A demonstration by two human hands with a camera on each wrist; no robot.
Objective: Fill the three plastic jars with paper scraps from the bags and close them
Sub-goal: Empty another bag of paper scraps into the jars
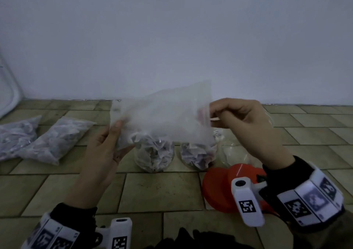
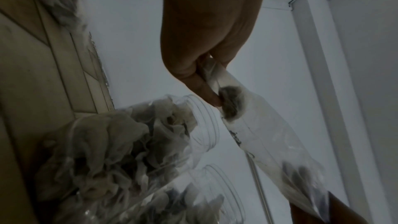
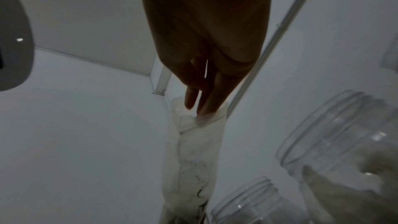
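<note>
Both hands hold up a nearly empty translucent bag (image 1: 164, 115) over the jars. My left hand (image 1: 119, 132) pinches its lower left corner, seen close in the left wrist view where the fingers (image 2: 206, 91) grip the bag (image 2: 269, 142). My right hand (image 1: 212, 113) pinches the right edge by the red zip strip; its fingers (image 3: 202, 101) grip the bag (image 3: 193, 151). Two open clear jars (image 1: 154, 153) (image 1: 198, 156) stand below, packed with paper scraps. A third clear jar (image 1: 234, 150) stands partly behind my right hand. Red lids (image 1: 217, 187) lie on the floor.
Two full bags of scraps (image 1: 57, 140) (image 1: 15, 136) lie on the tiled floor (image 1: 156, 189) at the left. A white wall (image 1: 172, 38) rises just behind the jars. A white frame (image 1: 9, 88) leans at the far left.
</note>
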